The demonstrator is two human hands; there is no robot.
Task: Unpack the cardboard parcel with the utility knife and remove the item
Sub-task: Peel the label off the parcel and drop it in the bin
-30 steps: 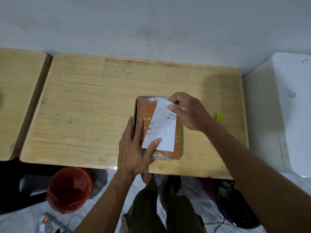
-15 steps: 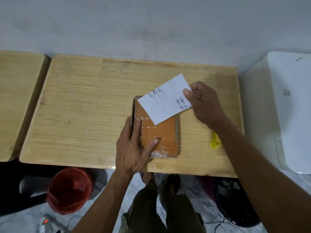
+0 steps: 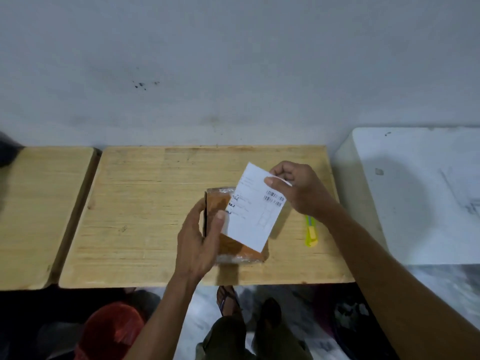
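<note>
A flat brown cardboard parcel [image 3: 233,246] wrapped in clear tape lies near the front of the wooden table [image 3: 145,203]. My left hand [image 3: 200,237] grips its left edge, thumb on top. My right hand [image 3: 298,188] pinches the top corner of a white shipping label [image 3: 255,219] with a barcode, holding it above the parcel's right half. A yellow-green utility knife [image 3: 311,231] lies on the table to the right of the parcel, partly behind my right forearm.
A second wooden table [image 3: 39,209] stands to the left. A white box-like surface [image 3: 420,193] sits at the right. Under the table are a red bin [image 3: 109,331], a dark bin [image 3: 348,320] and my legs. A wall rises behind.
The label came off the parcel and was lifted up by my right hand, which now holds it lower over the parcel. My left hand shifted from pressing flat to gripping the parcel's left edge.
</note>
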